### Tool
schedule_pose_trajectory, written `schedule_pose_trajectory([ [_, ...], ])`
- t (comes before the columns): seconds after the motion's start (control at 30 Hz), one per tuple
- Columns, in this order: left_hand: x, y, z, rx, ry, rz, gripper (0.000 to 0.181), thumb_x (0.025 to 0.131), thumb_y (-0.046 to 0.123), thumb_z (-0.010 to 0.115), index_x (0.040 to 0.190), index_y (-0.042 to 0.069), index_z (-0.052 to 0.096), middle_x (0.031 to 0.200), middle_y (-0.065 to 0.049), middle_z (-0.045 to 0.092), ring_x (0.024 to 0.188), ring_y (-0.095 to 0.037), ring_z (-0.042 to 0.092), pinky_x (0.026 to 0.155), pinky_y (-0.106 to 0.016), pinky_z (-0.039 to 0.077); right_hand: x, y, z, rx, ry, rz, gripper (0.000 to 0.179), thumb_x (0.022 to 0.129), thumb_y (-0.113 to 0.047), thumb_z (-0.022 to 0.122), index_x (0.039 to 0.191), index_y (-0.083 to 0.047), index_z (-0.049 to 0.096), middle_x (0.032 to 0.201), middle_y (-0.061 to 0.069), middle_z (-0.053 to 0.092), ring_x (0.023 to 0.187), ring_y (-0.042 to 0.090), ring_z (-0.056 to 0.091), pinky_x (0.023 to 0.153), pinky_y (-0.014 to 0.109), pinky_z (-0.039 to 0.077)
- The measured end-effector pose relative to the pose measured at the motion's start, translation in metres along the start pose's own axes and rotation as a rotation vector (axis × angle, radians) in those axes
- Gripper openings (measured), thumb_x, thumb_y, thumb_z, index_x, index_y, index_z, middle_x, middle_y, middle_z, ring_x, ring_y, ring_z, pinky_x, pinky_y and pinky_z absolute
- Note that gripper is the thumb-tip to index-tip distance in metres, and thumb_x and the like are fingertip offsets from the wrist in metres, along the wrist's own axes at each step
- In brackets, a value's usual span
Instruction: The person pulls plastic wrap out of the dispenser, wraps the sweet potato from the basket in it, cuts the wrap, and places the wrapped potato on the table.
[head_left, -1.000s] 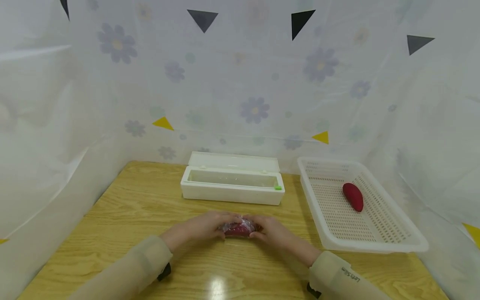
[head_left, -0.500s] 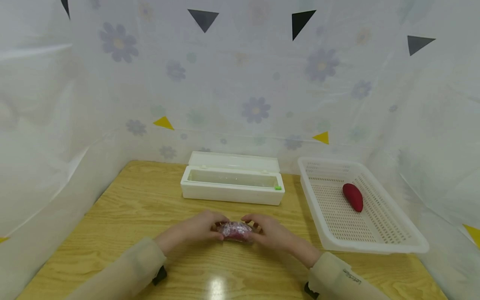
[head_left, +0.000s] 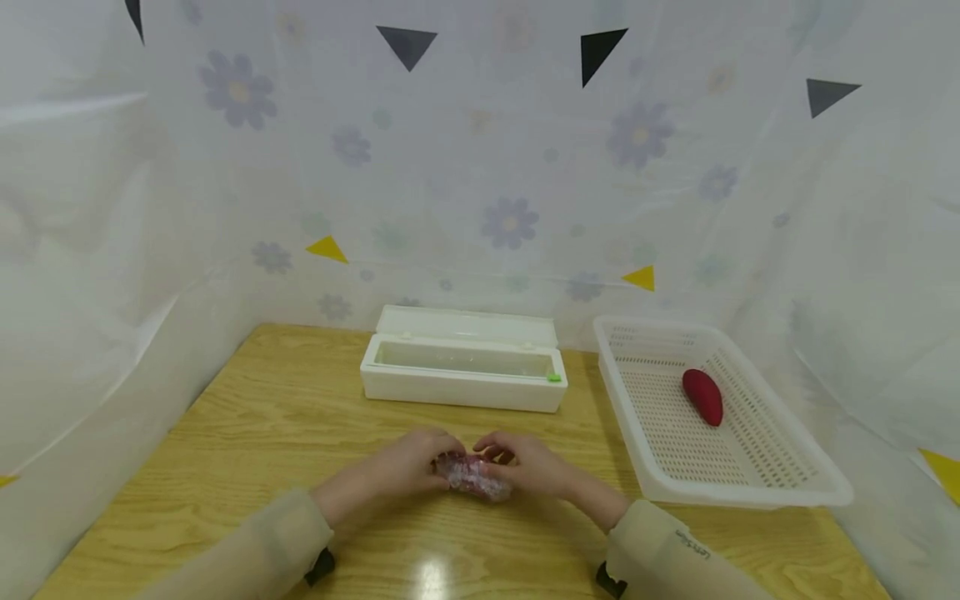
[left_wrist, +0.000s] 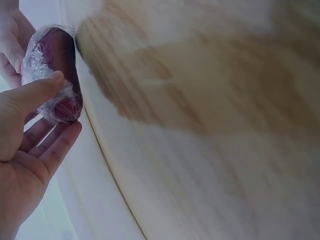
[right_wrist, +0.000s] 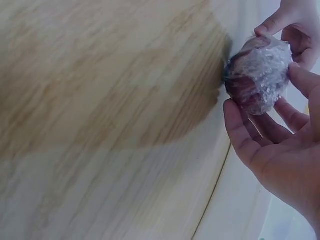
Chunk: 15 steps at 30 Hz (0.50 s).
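A dark red sweet potato [head_left: 474,481] wrapped in crinkled cling film is between both hands, close over the wooden table in front of the person. My left hand [head_left: 408,462] grips its left end; in the left wrist view the thumb lies across the film [left_wrist: 42,67] and the fingers are at the lower end. My right hand [head_left: 534,468] holds the other end. Seen from the right wrist, its thumb [right_wrist: 302,80] touches the bunched film and its fingers curl under the sweet potato [right_wrist: 257,75].
Behind the hands stands a white cling film box [head_left: 461,393], lid raised, with a green slider [head_left: 553,378] on its edge. To the right is a white plastic basket [head_left: 750,493] holding an unwrapped red sweet potato [head_left: 702,397]. Patterned sheeting [head_left: 450,167] encloses the table's back and sides.
Both hands have turned the wrapped sweet potato, which now tilts with its right end nearer the person and shows more crumpled film. The right fingers have lifted off its top.
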<state>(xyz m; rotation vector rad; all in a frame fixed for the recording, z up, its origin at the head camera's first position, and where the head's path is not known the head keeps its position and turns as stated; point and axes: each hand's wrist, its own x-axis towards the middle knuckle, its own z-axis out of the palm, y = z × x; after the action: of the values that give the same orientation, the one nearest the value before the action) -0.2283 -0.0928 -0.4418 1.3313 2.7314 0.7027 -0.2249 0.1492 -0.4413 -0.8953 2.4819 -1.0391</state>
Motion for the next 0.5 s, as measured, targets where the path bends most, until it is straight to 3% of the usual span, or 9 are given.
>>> schedule_pose_trajectory([
  [0.3,-0.001,0.008,-0.006,-0.011,0.048,0.064,0.038,0.08,0.016,0.075,0.116,0.014,0.062,0.11,0.003,0.061,0.096,-0.006,0.058,0.08,-0.017,0.049,-0.012,-0.013,-0.015,0.033,-0.051,-0.004,0.035,0.095,-0.031,0.057,0.126,-0.015,0.055,0.117,0.006,0.064,0.105,0.018,0.061,0.081,0.027,0.05],
  [0.5,0.0,0.016,-0.016,-0.031,0.091,0.084,0.041,0.079,0.014,0.076,0.117,0.014,0.061,0.113,0.003,0.059,0.099,-0.008,0.057,0.082,-0.017,0.049,-0.016,-0.023,-0.026,0.03,-0.036,-0.058,0.033,0.094,-0.026,0.059,0.124,-0.015,0.055,0.115,0.007,0.065,0.099,0.018,0.062,0.076,0.028,0.052],
])
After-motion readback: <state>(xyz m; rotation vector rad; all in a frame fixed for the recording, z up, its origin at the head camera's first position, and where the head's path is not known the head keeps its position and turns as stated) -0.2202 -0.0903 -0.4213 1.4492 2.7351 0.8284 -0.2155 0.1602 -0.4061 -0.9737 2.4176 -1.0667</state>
